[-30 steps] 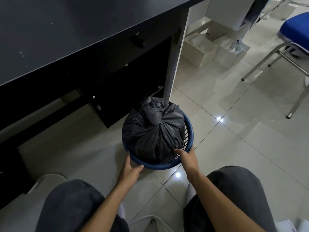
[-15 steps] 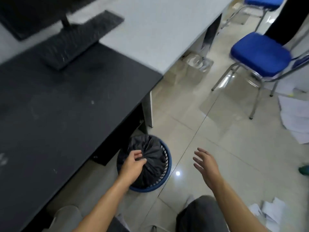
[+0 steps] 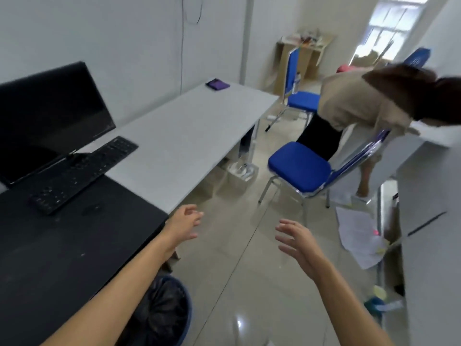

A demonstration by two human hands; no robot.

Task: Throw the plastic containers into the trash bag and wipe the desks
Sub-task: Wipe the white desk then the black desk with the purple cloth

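Grips: left hand (image 3: 183, 224) and right hand (image 3: 296, 239), fingers loosely apart, both empty. Trash bag (image 3: 162, 310) sat in blue basket (image 3: 188, 319), under the left forearm, beside black worktop (image 3: 62, 258). Purple cloth (image 3: 217, 84) lay at far corner of grey worktop (image 3: 189, 131), well ahead; left hand judged nearer.

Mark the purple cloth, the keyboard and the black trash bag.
purple cloth (image 3: 217, 84): head view, middle of its top face.
keyboard (image 3: 84, 174): head view, centre of the key field.
black trash bag (image 3: 164, 313): head view, its crinkled top surface.
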